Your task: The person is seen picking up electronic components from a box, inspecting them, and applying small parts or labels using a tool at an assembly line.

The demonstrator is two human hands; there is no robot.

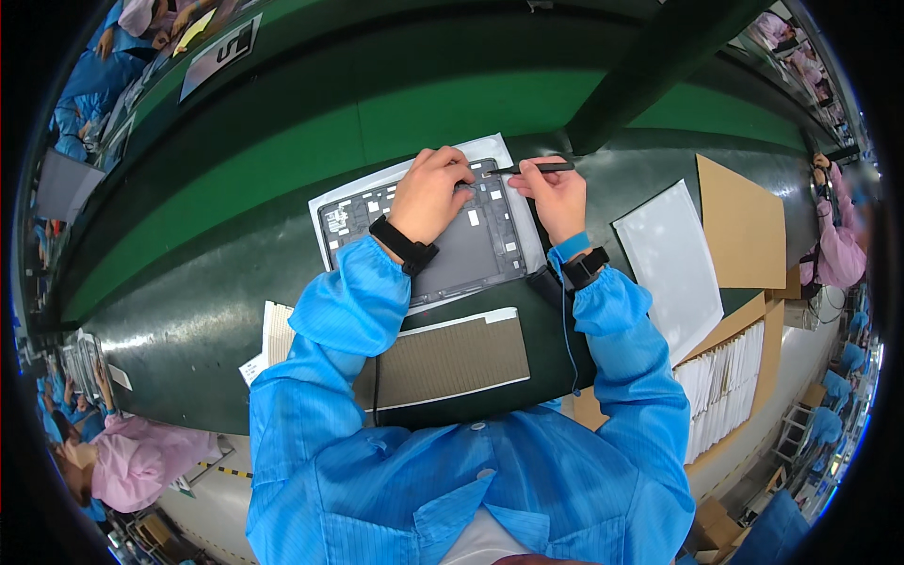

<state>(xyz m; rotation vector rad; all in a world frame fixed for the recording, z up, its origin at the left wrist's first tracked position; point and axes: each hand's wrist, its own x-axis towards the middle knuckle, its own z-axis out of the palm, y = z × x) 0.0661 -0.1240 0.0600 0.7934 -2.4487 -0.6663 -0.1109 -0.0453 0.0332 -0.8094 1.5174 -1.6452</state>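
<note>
Left hand (428, 198): upper middle of frame, fingers bent and partly closed, thumb near the index finger, set down over the upper middle of a dark grey, flat rectangular panel with rounded corners and small white stickers (461, 254). Cannot tell if anything small is pinched under its fingertips. Right hand (557, 193): closed in a pinch, thumb and fingers around a slim black pen-like tool (557, 168); the tool lies roughly level, tip pointing left at the panel's upper right corner. Contact of tip with panel too small to tell.

Panel is in the centre of the frame, slightly tilted, on a larger white sheet (321, 252) on the dark green tabletop (207, 315). Left hand covers part of the panel; right hand is just beside its upper right corner.

Wrists: black band (403, 245) on the left; light blue strap (569, 247) and black wrist device (586, 267) on the right. Both sleeves blue.

Below panel, lower centre: brown finely striped rectangular sheet with white border (471, 353). Right of frame: glossy white sheet (670, 264), plain tan cardboard sheet (744, 226) near it, and, lower right, cardboard box packed with upright white inserts (725, 386).
</note>
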